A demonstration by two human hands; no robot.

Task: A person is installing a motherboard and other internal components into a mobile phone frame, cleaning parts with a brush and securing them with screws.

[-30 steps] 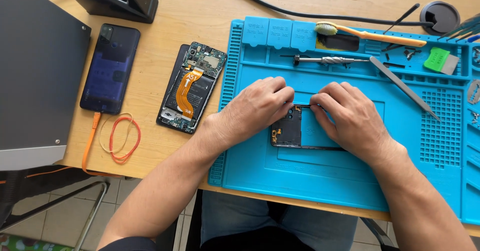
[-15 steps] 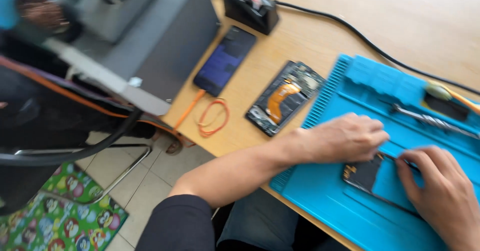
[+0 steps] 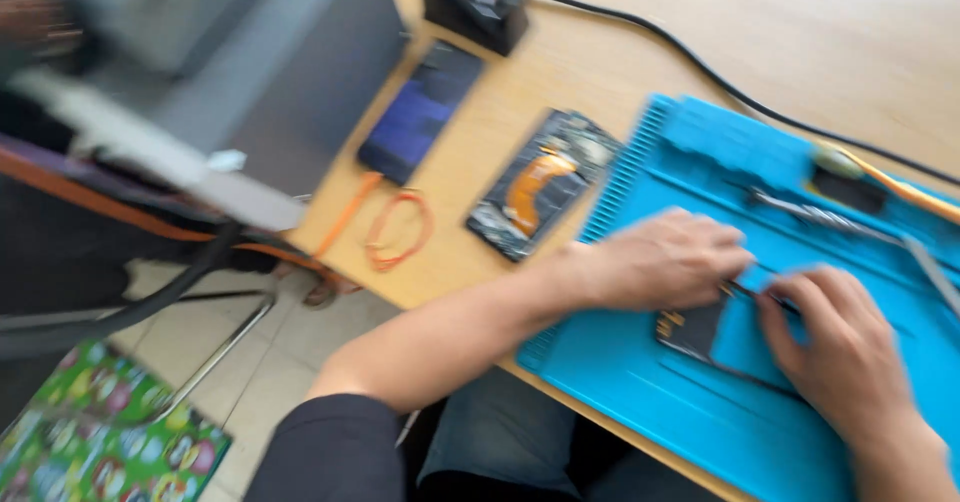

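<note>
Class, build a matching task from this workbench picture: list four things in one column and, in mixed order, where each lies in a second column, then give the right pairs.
Things:
1. orange loop
2. opened phone
3. dark phone
4. phone part

Places:
A. on the blue mat, between the left hand and right hand
B. on the wooden table, just left of the mat
C. near the table's edge, below the dark phone
D. beside the grey box

Pairs: 1-C, 2-B, 3-D, 4-A
</note>
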